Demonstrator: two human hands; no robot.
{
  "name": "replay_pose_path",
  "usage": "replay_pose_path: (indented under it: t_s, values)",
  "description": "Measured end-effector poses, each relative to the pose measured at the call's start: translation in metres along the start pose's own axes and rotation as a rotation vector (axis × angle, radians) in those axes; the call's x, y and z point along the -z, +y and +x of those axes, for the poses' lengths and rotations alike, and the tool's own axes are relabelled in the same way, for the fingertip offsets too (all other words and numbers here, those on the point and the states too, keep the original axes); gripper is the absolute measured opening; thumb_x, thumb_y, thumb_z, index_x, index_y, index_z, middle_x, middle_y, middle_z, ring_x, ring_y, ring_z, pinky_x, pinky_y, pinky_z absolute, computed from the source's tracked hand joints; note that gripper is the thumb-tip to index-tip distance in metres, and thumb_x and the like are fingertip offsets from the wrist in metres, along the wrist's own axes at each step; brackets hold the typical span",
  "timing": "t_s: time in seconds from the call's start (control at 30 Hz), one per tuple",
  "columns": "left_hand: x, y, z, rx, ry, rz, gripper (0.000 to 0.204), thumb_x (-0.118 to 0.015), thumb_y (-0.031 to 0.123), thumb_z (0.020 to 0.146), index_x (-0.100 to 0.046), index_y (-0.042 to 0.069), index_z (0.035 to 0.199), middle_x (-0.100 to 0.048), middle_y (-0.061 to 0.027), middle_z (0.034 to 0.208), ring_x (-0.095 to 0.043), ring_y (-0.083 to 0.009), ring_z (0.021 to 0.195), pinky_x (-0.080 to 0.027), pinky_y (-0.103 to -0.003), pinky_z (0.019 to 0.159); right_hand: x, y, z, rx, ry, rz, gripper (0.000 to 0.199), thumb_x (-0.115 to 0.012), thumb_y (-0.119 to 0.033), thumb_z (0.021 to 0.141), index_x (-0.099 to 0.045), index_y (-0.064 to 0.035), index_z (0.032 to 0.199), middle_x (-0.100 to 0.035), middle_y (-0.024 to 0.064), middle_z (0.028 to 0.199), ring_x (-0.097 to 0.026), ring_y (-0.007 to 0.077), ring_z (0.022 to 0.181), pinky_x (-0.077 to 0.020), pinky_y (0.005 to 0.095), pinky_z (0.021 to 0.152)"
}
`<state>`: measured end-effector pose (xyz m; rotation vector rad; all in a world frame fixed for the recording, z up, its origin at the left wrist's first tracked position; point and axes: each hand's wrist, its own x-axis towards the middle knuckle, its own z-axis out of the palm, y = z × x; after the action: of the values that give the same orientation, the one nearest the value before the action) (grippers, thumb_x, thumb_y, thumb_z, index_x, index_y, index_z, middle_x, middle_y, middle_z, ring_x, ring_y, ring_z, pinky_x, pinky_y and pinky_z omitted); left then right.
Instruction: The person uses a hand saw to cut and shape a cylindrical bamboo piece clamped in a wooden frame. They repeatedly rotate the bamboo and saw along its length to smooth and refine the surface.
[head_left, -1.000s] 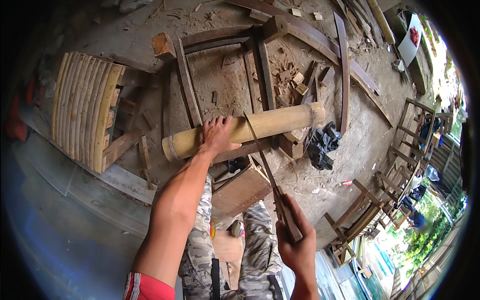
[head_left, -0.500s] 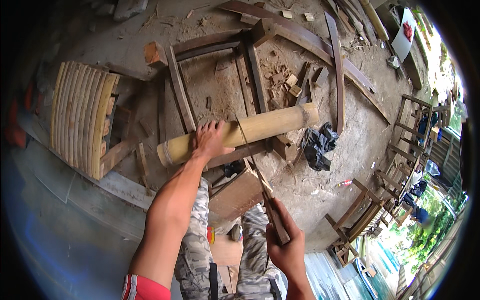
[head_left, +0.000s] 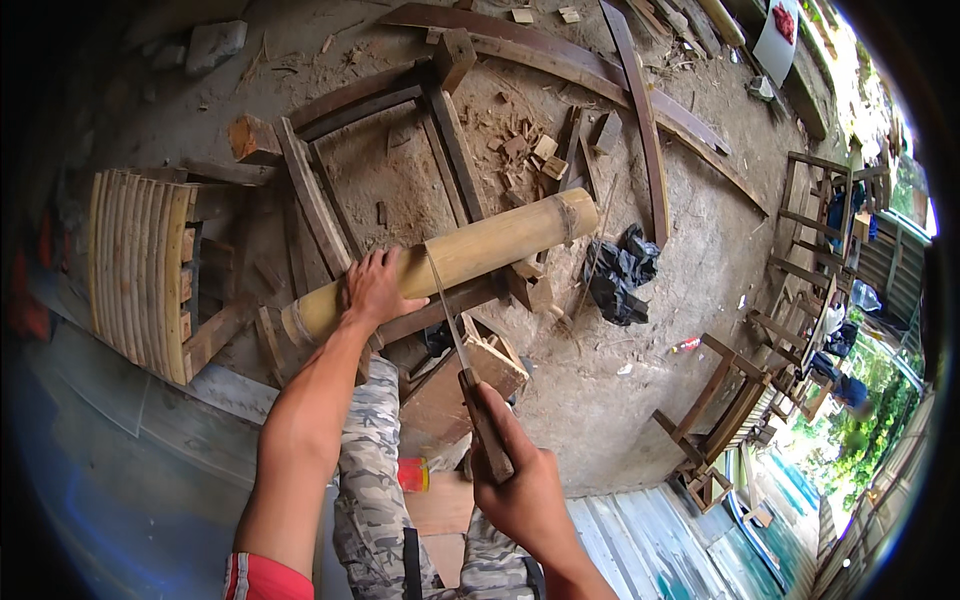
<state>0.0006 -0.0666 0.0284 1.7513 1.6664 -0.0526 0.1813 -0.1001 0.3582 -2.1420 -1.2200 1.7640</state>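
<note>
A thick yellow-brown bamboo pole [head_left: 505, 238] lies slantwise across a dark wooden frame [head_left: 320, 200]. My left hand [head_left: 372, 290] presses down on it left of its middle, fingers wrapped over the top and thumb toward the saw. In my right hand [head_left: 517, 487] is a handsaw [head_left: 452, 325], gripped round its wooden handle. The thin blade runs up and away from me, its far part resting against the bamboo just right of my left hand. Whether the teeth have entered the bamboo is too small to tell.
A slatted wooden bench piece [head_left: 140, 270] stands at the left. Beyond the bamboo lie wood offcuts [head_left: 545, 150] and long dark boards [head_left: 640, 120]. A crumpled black plastic bag [head_left: 622, 275] sits to the right, and a wooden box [head_left: 450, 395] stands before my knees. Wooden chair frames [head_left: 730, 390] line the right.
My right hand has moved left and slightly down with the saw, drawing the blade back toward me. The whole scene has shifted leftward in view; my left hand stays on the bamboo.
</note>
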Motion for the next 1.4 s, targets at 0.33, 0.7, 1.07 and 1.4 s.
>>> replay_pose_path:
  t_s: [0.33, 0.7, 1.07, 1.4]
  values:
    - [-0.009, -0.005, 0.003, -0.050, 0.064, -0.059, 0.100, -0.090, 0.055, 0.056, -0.049, 0.005, 0.133, -0.058, -0.0192, 0.125, -0.056, -0.0397, 0.119, -0.039, -0.054, 0.102, -0.043, 0.037, 0.147, 0.239, 0.102, -0.102, 0.055, -0.060, -0.002, 0.086, -0.056, -0.0038, 0.141, -0.069, 0.0280, 0.118, -0.069, 0.0361, 0.112, -0.0522, 0.0381, 0.095]
    - [0.003, 0.000, 0.003, -0.039, -0.004, -0.092, 0.106, -0.091, 0.051, 0.059, -0.046, 0.001, 0.141, -0.056, -0.0248, 0.128, -0.055, -0.0403, 0.123, -0.036, -0.058, 0.108, -0.026, 0.026, 0.171, 0.115, 0.078, -0.140, 0.048, -0.058, -0.003, 0.090, -0.061, -0.0047, 0.137, -0.066, 0.0270, 0.124, -0.066, 0.0341, 0.118, -0.0493, 0.0368, 0.100]
    - [0.000, 0.002, -0.004, -0.047, 0.039, -0.044, 0.106, -0.090, 0.055, 0.062, -0.046, -0.002, 0.139, -0.057, -0.0264, 0.129, -0.056, -0.0396, 0.123, -0.036, -0.058, 0.107, -0.022, 0.024, 0.045, 0.160, 0.146, -0.125, 0.054, -0.058, 0.005, 0.090, -0.055, -0.0040, 0.143, -0.066, 0.0180, 0.134, -0.059, 0.0253, 0.129, -0.0438, 0.0343, 0.107]
    - [0.003, 0.011, 0.019, 0.223, 0.130, -0.257, 0.052, -0.045, 0.047, 0.102, -0.068, 0.002, 0.092, -0.070, -0.0245, 0.098, -0.065, -0.0443, 0.099, -0.046, -0.056, 0.088, -0.020, 0.023, 0.078, 0.242, 0.091, -0.115, 0.052, -0.063, -0.003, 0.092, -0.052, -0.0029, 0.144, -0.064, 0.0264, 0.131, -0.060, 0.0343, 0.129, -0.0462, 0.0366, 0.105]
